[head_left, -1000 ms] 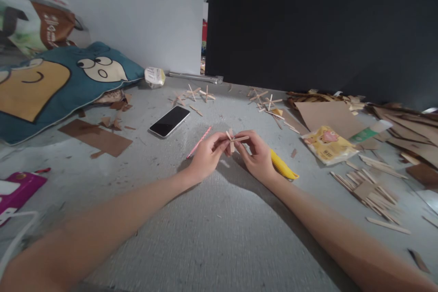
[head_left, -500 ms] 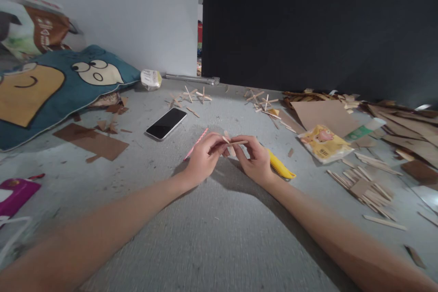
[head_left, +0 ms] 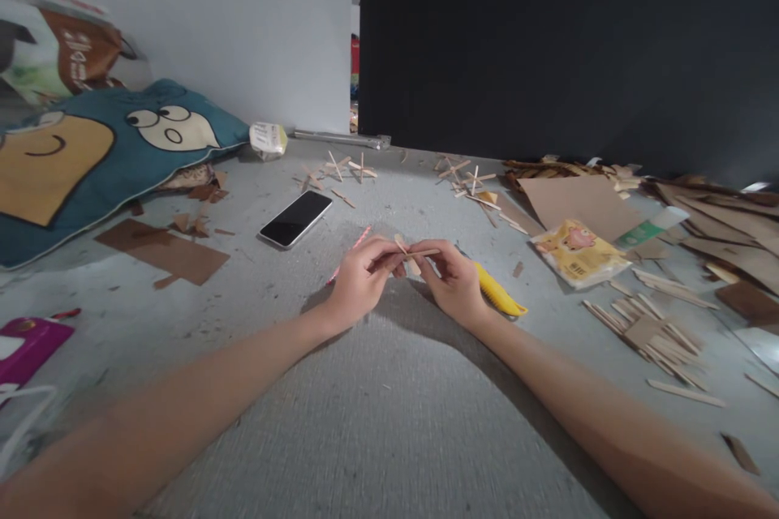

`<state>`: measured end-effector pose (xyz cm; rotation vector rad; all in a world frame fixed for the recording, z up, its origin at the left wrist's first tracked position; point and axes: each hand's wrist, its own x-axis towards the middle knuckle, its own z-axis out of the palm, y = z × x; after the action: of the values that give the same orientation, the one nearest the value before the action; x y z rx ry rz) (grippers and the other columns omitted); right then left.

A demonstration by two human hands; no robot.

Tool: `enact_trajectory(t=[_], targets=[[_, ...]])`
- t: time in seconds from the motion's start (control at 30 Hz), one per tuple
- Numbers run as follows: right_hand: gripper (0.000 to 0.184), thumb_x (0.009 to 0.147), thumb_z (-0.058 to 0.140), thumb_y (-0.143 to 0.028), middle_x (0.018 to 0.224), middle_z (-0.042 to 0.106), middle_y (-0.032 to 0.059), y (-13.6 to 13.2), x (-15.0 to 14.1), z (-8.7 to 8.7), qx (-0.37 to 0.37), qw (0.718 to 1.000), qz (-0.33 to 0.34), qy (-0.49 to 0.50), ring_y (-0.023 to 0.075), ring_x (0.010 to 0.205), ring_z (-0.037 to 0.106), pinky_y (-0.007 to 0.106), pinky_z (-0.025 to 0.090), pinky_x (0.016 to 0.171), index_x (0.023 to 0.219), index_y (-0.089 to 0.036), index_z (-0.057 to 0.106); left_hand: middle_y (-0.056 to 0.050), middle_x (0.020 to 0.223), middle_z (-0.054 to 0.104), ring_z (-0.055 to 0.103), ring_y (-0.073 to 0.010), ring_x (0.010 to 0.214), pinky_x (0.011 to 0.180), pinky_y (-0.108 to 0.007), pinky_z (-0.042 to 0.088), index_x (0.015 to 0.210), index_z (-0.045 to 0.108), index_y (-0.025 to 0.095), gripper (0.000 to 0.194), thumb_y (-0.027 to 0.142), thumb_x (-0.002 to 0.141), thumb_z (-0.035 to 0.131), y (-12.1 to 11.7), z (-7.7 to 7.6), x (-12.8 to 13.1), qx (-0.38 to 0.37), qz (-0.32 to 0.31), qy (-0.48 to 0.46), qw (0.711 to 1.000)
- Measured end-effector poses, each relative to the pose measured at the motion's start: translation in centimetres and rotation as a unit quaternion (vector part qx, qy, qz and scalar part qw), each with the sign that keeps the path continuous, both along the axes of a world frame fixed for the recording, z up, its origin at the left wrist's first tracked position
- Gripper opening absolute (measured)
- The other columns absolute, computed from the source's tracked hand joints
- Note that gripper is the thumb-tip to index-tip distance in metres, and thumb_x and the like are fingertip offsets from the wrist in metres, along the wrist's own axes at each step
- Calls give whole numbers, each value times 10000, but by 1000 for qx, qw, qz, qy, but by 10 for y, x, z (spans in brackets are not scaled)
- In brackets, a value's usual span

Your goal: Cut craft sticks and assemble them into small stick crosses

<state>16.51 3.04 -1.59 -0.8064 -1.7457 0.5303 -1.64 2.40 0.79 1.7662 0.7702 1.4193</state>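
Pale wooden-stick cross (head_left: 415, 254) sitting slightly turned versus second ago; left hand (head_left: 360, 280) and right hand (head_left: 454, 284) both pinching it, seemingly adjusting joint.

Held sticks (head_left: 413, 267): pale tan. Thin rod (head_left: 361, 238): pink and white. Curved object (head_left: 499, 293): yellow. Cushion (head_left: 122, 158): teal, black-outlined yellow and cream cartoon faces. Phone (head_left: 297, 219): black, pale rim. Tabletop (head_left: 365, 438): grey.
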Motion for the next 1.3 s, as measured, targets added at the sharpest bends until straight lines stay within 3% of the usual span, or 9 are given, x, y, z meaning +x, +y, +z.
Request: enact_trajectory(t=[0.17,0.33,0.5,0.63,0.73,1.0,1.17,1.3], targets=[[203,1017,600,-445,1003,757,70,0,-1,3,-20,1000,15,14,202,901,732,367,609,793,1055,-258,668,-56,844,693,632,-160,671,752,-374,585,915,737,223,201,376,994,634,0,-1,-2,-4,0,2,1000],[221,1008,608,-472,983,753,64,2,-2,3,-41,998,39,29,192,857,731,362,610,777,1052,-258,641,-43,821,695,647,-161,690,937,-437,561,927,745,223,196,346,1000,610,3,-4,-3,15,17,21,1000],[243,1007,602,-494,1004,754,62,3,-1,-2,-52,998,17,16,195,859,737,343,596,751,1084,-264,616,-48,803,709,674,-186,803,929,-409,559,860,735,222,209,269,994,581,4,-1,-3,17,29,38,999],[196,1036,553,-435,943,745,53,2,2,0,-19,998,-22,-61,199,828,714,342,573,746,1064,-259,634,-54,894,754,692,-191,863,942,-406,554,862,745,231,164,241,970,621,4,-1,-2,8,30,42,999],[195,1058,506,-383,977,743,62,2,5,5,20,995,-13,-93,204,870,701,359,564,798,1014,-259,649,-51,938,772,707,-192,889,968,-411,543,888,760,251,133,238,961,650,6,-5,-3,5,27,54,998],[160,1055,521,-259,988,744,58,-1,5,9,89,991,-13,-102,204,900,700,366,570,822,1023,-261,678,-33,904,789,729,-186,880,1092,-460,496,993,773,260,153,258,996,620,10,-11,-8,71,49,105,991],[145,1043,540,-188,972,752,59,-1,5,10,142,984,-21,-107,190,894,707,348,582,798,1019,-233,676,-11,925,799,735,-154,823,1223,-521,382,1010,752,249,181,249,1032,572,11,-14,-10,133,61,137,980],[140,1027,564,-149,948,755,55,-2,4,12,176,979,-28,-99,181,870,713,337,590,764,1024,-229,678,-13,937,802,740,-145,815,1227,-506,394,1018,749,245,185,229,1034,565,12,-14,-11,151,64,135,977]])
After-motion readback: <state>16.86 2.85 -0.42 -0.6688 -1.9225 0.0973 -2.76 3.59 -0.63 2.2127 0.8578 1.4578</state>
